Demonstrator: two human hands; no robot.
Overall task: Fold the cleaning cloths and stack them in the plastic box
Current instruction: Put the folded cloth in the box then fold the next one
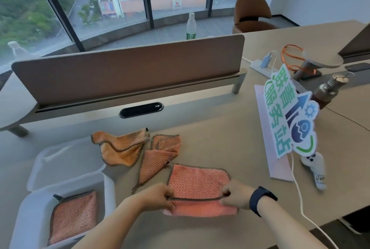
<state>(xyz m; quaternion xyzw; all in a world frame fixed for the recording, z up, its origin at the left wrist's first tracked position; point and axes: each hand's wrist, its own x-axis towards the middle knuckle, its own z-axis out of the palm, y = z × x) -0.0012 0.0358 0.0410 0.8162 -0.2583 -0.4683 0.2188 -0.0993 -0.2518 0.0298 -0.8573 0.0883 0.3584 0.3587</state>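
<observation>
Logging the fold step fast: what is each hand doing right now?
Left hand: closed, pinching the near edge of the pink waffle-weave cleaning cloth.
Right hand: closed, pinching that same edge.

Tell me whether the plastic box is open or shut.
Open. The plastic box has its clear lid flipped back flat on the desk behind it, and one folded cloth lies inside the uncovered tray.

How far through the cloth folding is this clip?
Done: one folded cloth lies in the plastic box. In hand: the left hand and right hand pinch the near edge of a pink cloth, mid-fold. Left: two crumpled cloths on the desk.
</observation>
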